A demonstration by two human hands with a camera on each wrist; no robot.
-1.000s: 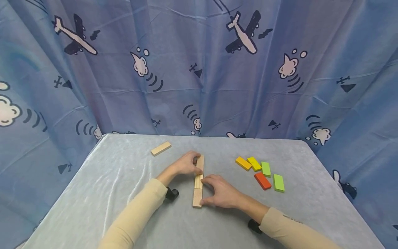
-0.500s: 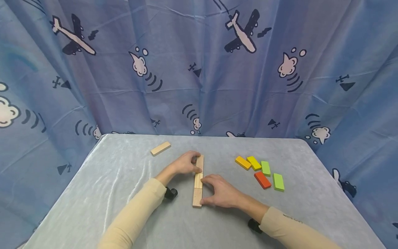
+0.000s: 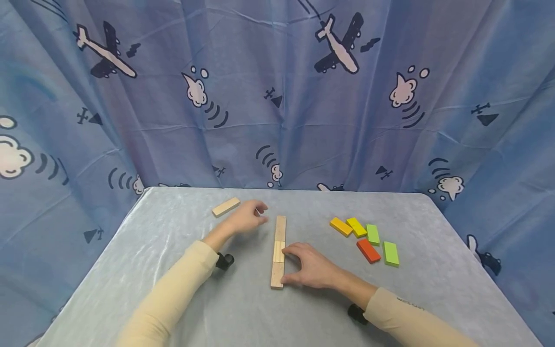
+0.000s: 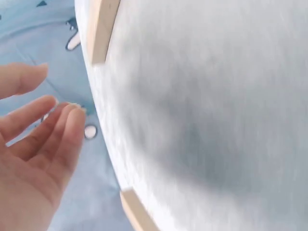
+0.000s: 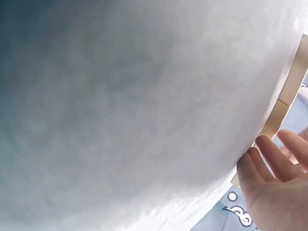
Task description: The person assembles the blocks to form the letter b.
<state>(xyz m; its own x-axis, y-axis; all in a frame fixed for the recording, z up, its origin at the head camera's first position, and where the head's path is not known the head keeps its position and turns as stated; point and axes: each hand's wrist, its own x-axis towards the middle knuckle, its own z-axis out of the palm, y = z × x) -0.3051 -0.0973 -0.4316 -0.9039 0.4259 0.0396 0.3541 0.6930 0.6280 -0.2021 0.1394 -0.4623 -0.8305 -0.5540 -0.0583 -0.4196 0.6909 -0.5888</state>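
Note:
Three plain wooden blocks lie end to end in a straight row: a far block point(image 3: 281, 228), a middle block point(image 3: 279, 251) and a near block point(image 3: 277, 274). My right hand point(image 3: 314, 268) rests against the row's right side, forefinger at the middle block and thumb at the near one. In the right wrist view, the right hand's point(image 5: 276, 192) fingers touch the row's edge. To the left of the far block, my left hand point(image 3: 244, 218) hovers with loosely bent fingers and nothing in them. The left wrist view shows the left hand point(image 4: 43, 154) apart from the wood.
A single plain wooden block point(image 3: 226, 206) lies at the back left, beyond the left hand. Coloured blocks lie to the right: orange point(image 3: 340, 227), yellow point(image 3: 356, 227), red point(image 3: 368, 251) and two green, one nearer point(image 3: 390, 254). A pale cloth point(image 3: 225, 308) covers the table.
My left hand has let go of the far block and moved left and a little back, away from the row. The right hand and the row stay in place.

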